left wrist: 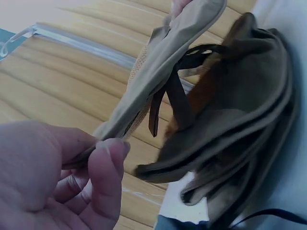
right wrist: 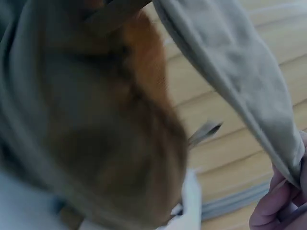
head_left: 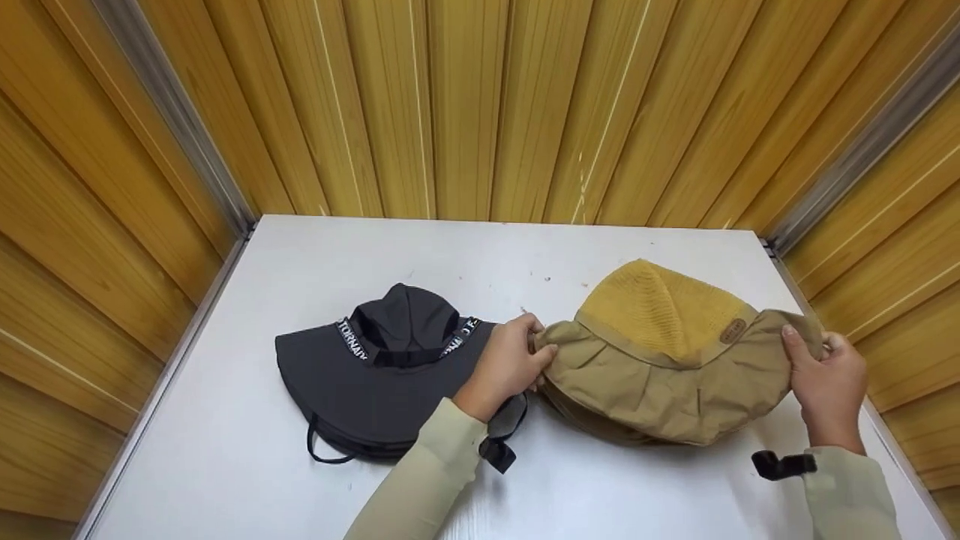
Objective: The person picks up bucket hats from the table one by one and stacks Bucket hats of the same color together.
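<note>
My left hand (head_left: 510, 361) pinches the left edge of the brim of a khaki sun hat (head_left: 637, 394) with a yellow mesh crown (head_left: 652, 311) and a small brown patch (head_left: 733, 331). On the opposite side, my right hand (head_left: 831, 386) grips the same brim between thumb and fingers. Below this hat lie more khaki brims (left wrist: 240, 127), stacked in layers, with a gap showing in the left wrist view. A dark strap (left wrist: 178, 103) hangs between the held brim and the stack. The right wrist view shows the lower hat (right wrist: 110, 129) blurred.
Left of the khaki hats, black wide-brimmed hats (head_left: 375, 397) lie stacked on the white table (head_left: 210, 420), lettered tape around the crown and a cord loop at the front. My left forearm crosses their right side. Wood-look panels (head_left: 465, 112) enclose the table's back and sides.
</note>
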`<state>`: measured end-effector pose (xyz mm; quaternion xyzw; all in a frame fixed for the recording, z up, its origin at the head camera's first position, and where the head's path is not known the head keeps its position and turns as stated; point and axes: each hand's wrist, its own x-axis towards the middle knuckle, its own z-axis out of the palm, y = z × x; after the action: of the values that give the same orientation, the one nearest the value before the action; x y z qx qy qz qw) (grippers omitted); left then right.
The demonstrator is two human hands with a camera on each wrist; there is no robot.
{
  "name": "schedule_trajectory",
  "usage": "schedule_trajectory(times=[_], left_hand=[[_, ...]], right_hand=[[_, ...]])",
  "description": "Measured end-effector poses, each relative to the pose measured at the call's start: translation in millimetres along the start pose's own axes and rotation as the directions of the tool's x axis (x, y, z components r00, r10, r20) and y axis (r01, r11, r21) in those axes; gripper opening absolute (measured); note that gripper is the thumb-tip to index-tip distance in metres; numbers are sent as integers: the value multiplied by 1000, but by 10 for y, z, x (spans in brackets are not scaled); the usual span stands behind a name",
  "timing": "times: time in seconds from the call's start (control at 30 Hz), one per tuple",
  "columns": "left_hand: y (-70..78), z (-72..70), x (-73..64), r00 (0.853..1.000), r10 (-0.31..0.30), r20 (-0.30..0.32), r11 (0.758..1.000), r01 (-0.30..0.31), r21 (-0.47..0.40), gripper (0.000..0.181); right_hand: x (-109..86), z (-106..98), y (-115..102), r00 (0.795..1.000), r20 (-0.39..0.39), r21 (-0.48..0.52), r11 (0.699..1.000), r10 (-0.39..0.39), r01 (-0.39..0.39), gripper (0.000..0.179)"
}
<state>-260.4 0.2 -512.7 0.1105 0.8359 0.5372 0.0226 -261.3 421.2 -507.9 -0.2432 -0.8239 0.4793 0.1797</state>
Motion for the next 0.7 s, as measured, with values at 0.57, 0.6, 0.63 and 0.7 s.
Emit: schedule_trajectory(times=[0.57, 0.6, 0.63, 0.7], left_hand=[[-15, 265, -21, 993, -78, -92, 834, 116, 540, 20], [-13, 254, -28, 992, -71, -102, 840, 115, 530, 19], [-11, 241, -38, 992, -64, -109, 849, 111, 516, 16], [-8, 209, -55, 992, -45, -121, 863, 100, 496, 14]], right_hand=[[92, 210, 498, 977, 213, -397, 914, -1, 88, 66], [83, 220, 486, 981, 196, -385, 919, -9, 86, 64], [78, 223, 473, 983, 182, -371, 925, -16, 84, 62], [61, 228, 442, 987, 161, -360, 929, -29, 86, 58]])
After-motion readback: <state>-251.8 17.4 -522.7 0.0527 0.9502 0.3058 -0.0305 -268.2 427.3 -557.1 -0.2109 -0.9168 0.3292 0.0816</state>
